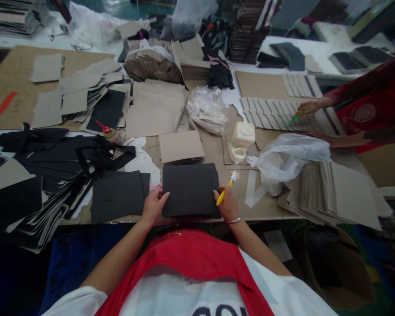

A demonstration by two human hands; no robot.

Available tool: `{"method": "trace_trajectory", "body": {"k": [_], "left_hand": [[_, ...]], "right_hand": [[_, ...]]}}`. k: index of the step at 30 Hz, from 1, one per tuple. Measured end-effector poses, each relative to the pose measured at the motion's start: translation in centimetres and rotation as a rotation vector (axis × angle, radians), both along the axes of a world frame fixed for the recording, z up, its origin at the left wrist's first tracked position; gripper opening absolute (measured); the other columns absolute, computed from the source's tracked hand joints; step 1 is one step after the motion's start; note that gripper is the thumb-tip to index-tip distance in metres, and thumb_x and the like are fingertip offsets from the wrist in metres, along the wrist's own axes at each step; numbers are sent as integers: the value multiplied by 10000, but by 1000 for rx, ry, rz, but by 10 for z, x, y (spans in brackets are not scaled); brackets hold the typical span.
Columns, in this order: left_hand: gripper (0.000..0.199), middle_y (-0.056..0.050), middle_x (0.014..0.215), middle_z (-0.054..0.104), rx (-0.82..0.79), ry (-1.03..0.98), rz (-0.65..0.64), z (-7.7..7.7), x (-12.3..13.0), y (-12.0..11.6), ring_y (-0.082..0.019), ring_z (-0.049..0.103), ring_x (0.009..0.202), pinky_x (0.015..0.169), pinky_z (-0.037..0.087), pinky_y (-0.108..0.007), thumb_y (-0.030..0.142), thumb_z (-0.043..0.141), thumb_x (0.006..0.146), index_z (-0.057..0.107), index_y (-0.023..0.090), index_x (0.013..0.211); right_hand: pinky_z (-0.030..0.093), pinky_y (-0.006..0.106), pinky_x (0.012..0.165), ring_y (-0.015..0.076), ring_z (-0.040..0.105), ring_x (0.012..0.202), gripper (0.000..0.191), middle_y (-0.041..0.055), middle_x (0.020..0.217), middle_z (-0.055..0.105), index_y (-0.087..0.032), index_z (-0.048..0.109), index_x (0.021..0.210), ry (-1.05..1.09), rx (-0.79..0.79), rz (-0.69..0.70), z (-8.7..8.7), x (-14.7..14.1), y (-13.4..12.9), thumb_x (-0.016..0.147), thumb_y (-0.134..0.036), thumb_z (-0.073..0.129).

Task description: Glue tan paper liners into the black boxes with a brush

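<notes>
A stack of black rectangular boards (191, 189) lies in front of me near the table's front edge. My left hand (154, 202) grips its left side, thumb on top and fingers around the edge. On the right side, my right hand (228, 202) holds the stack's edge and also keeps a yellow-handled brush (221, 197) with a whitish tip pointing away from me. Something pink shows beside my left fingers, too small to name. More black boards (116, 195) lie to the left, and a beige board stack (181, 146) sits just beyond.
A whitish plastic container (242, 135) and a plastic bag (289, 151) stand ahead to the right, near leaning beige boards (329, 193). Black pieces (52, 162) pile up on the left, with a red-tipped bottle (110, 132) behind. A co-worker's hand (311, 106) works over grey strips at right.
</notes>
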State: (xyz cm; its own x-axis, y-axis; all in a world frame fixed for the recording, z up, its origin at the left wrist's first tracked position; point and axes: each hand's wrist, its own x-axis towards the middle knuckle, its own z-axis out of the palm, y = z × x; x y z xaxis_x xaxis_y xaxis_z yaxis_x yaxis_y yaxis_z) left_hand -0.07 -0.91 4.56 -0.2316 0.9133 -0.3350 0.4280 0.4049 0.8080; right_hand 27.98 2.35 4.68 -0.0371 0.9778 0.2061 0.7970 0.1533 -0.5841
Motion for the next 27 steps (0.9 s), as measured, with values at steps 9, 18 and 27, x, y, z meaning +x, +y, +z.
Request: {"method": "trace_trajectory", "body": {"k": [9,18,27], "left_hand": [[333,1,612,566,-44,448,-190,-2,3,12,-139,527,597,581,331,-244,490,522,812,522,200,649],[383,-38,712,619,-111,626,-299,13,1,18,-172,573,657,588,348,-260,563,505,810,571,190,746],[380,-130,1257,542,324,630,-493,25,43,115,-220,469,1180,1004,356,-333,370,468,879,530,143,1177]], "right_hand": [[424,293,556,195,614,667,219,83,822,647,-166,531,962,-265,28,78,-21,15,-6,891,-357,449],[362,269,508,187,600,630,408,118,844,666,-132,586,1056,-372,-54,49,1,32,11,891,-464,415],[425,221,473,80,505,476,466,-22,691,560,-199,548,976,750,-326,33,67,-28,141,780,-617,481]]}}
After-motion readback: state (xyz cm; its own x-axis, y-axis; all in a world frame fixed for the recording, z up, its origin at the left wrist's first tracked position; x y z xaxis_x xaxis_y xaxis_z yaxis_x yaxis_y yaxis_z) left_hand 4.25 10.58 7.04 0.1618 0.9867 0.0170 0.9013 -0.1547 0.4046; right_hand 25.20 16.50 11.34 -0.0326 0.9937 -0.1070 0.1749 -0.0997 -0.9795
